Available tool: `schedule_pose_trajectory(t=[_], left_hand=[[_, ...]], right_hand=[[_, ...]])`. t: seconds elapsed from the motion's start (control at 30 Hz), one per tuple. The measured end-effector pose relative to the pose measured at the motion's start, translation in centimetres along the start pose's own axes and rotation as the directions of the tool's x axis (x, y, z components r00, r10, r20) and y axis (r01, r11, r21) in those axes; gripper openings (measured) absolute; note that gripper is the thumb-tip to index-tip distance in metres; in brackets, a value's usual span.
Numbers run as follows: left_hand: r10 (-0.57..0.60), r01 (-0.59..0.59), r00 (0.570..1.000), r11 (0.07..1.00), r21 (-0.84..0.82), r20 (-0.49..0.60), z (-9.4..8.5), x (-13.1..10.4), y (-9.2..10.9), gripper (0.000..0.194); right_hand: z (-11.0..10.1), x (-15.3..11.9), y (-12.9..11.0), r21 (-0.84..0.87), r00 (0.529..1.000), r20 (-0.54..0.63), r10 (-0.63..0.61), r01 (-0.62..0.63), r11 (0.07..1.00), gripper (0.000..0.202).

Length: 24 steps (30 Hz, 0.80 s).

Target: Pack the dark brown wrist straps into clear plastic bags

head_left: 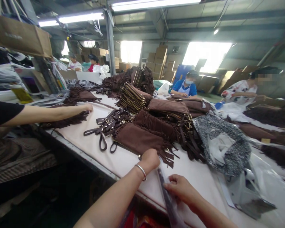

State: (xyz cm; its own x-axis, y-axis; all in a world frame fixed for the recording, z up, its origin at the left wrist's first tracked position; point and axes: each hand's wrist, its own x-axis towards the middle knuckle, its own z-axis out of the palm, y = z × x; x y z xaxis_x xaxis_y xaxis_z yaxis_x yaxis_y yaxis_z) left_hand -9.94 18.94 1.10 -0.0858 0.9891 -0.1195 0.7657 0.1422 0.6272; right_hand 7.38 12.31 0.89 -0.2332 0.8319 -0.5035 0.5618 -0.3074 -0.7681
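My left hand (pixel 150 160), with a silver bangle at the wrist, is closed beside the near edge of a brown fringed pouch (pixel 139 137). What its fingers grip is hidden. A narrow clear plastic bag (pixel 165 190) with something dark inside runs from beside that hand toward me. Its right side is pinched between the thumb and fingers of my right hand (pixel 179 188). Left of the pouch lies a heap of dark brown wrist straps (pixel 109 123) with gold clasps. Behind it are stacked brown zip pouches (pixel 168 106) and more gold-edged ones (pixel 133 98).
Another person's arm (pixel 54 113) reaches over the table (pixel 73 134) from the left. A grey speckled fabric bundle (pixel 224 144) and clear plastic (pixel 268 177) lie to the right. A large brown fringed pile (pixel 130 79) stands farther back. Co-workers sit beyond, among cartons (pixel 156 60).
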Motion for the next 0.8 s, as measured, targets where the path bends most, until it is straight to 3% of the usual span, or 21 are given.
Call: schedule_pose_trajectory(t=[0.1, 0.23, 0.37, 0.5, 0.67, 0.8], left_hand=[[-0.029, 0.028, 0.998, 0.999, -0.019, -0.053, 0.3, 0.3, 0.4, 0.020], [-0.052, 0.034, 0.987, 0.993, -0.115, -0.155, -0.2, -0.8, 0.5, 0.022], [-0.084, 0.034, 0.977, 0.969, -0.244, -0.198, -0.1, -4.9, -0.1, 0.021], [-0.163, 0.127, 0.985, 0.901, -0.415, -0.052, 1.7, -9.9, -0.5, 0.022], [-0.237, 0.293, 0.955, 0.654, -0.698, 0.178, 2.6, -11.8, 0.7, 0.031], [-0.173, 0.460, 0.887, 0.265, -0.848, 0.427, 2.2, -10.6, 2.0, 0.030]], right_hand=[[0.8, 0.0, -0.6, -0.004, 0.999, -0.031, 0.026, -0.026, 1.000, 0.014], [1.1, 0.5, -1.7, 0.088, 1.000, -0.009, 0.001, 0.000, 0.996, 0.021], [0.8, 0.3, -2.0, 0.407, 0.998, 0.068, -0.001, -0.027, 0.913, 0.021], [0.7, 0.4, -2.2, 0.583, 0.988, 0.150, 0.039, -0.121, 0.803, 0.014], [1.1, 1.9, -2.5, 0.583, 0.995, 0.089, 0.046, -0.089, 0.807, 0.018], [1.3, 2.7, -2.2, 0.537, 0.999, 0.035, 0.011, -0.028, 0.843, 0.024]])
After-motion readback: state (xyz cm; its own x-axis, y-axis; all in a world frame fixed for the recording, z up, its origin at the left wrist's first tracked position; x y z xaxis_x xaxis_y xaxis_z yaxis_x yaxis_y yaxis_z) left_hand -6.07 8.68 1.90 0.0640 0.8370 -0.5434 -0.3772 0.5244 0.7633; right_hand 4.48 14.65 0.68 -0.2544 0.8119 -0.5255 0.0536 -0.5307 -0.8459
